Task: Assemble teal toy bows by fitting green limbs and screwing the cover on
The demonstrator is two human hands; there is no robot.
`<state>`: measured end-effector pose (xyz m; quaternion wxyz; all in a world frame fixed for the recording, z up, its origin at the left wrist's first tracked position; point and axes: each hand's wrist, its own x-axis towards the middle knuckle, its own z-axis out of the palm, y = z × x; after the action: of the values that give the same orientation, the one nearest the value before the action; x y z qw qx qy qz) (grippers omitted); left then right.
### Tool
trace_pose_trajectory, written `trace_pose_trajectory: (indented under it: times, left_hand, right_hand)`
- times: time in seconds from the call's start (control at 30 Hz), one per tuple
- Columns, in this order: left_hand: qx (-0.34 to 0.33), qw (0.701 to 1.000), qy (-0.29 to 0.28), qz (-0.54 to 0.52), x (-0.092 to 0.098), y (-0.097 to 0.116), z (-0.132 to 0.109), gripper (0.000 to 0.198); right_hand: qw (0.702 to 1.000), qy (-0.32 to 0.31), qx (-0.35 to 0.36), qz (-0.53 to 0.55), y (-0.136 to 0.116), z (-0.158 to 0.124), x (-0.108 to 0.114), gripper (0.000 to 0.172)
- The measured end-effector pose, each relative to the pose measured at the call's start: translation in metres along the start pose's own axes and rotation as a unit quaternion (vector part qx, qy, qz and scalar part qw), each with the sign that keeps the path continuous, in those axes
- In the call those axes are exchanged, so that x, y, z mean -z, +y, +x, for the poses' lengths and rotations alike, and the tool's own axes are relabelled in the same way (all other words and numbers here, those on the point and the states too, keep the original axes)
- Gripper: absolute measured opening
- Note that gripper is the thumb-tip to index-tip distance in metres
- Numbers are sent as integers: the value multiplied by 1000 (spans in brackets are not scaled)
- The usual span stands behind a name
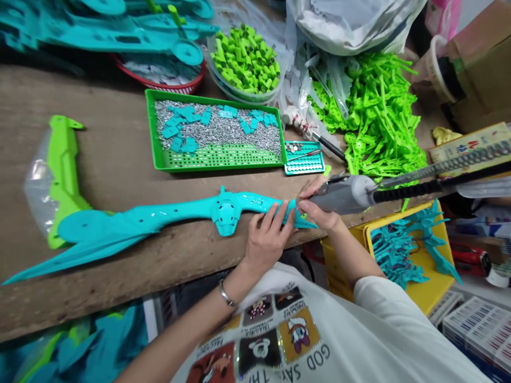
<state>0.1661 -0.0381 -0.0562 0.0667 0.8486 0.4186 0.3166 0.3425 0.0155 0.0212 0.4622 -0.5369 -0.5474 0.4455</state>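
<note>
A long turquoise plastic toy weapon [187, 207] lies along the bench's front edge. At its left end is a lime-green part [64, 175] with a clear, blade-like piece. My left hand [266, 234] lies over the narrow right end, fingers bent across it and holding it to the bench; the thumb is mostly hidden. In my right hand [322, 217] is a grey electric screwdriver [339, 194], its fingers wrapped around the front. The tool points left at the toy's right end, near my left fingertips. Its tip is hidden by my hand.
Behind the toy stands a green tray [219, 169] of screws and small turquoise pieces, beside a small teal tray [304, 169]. Lime-green parts [379, 111] are heaped at back right. The screwdriver's coiled cord [443, 165] runs right. A yellow bin [435, 287] holds turquoise parts.
</note>
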Motion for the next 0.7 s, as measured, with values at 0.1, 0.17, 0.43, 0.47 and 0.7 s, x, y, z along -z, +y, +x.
trace_pose_trajectory:
  times: [0.1,0.17,0.43,0.47,0.7]
  left_hand:
    - [-2,1000,-2,13,1,1,-1,42]
    - [-1,1000,-2,16,1,1,-1,41]
    - [11,1000,-14,16,0,7,5,45]
    - [6,1000,-18,2,1,6,4,49]
    - [-30,997,47,-47,44,-31,-29,50]
  right_hand:
    - [995,-93,33,3,-10,12,1,21]
    - [988,-150,36,31,-19,23,1,25]
    - [970,68,180,146,-29,96,-50,30]
    - [971,76,175,141,-26,105,-57,29]
    - [979,78,143,123,-2,131,-78,31]
